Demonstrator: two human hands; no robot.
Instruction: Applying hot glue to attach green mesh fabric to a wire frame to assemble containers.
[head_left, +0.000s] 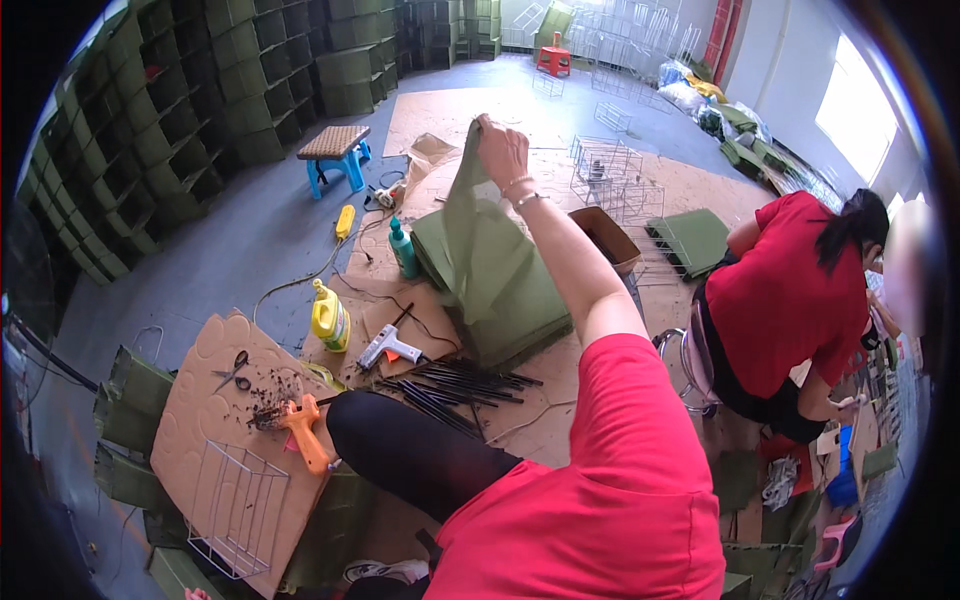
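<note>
My right hand [503, 155] is raised, its fingers pinched on the upper edge of a green fabric sheet [472, 215]. The sheet hangs down over a thick stack of folded green sheets [515, 310]. Only a fingertip-sized bit of my left hand [197, 594] shows at the lower left edge, so its grip is hidden. Near it, a wire basket frame [238, 510] lies on a cardboard board [190, 430]. An orange glue gun [308, 435] rests on the board's right side. Black glue sticks [440, 390] lie loose in front of the stack, beside a grey glue gun [388, 345].
Scissors [235, 372] lie on the board. A yellow bottle [330, 318], a teal bottle [403, 248] and cables surround the stack. A blue stool [338, 160] stands beyond. Wire frames [615, 180] and a co-worker in red [780, 300] are right. Green boxes [250, 80] line the left wall.
</note>
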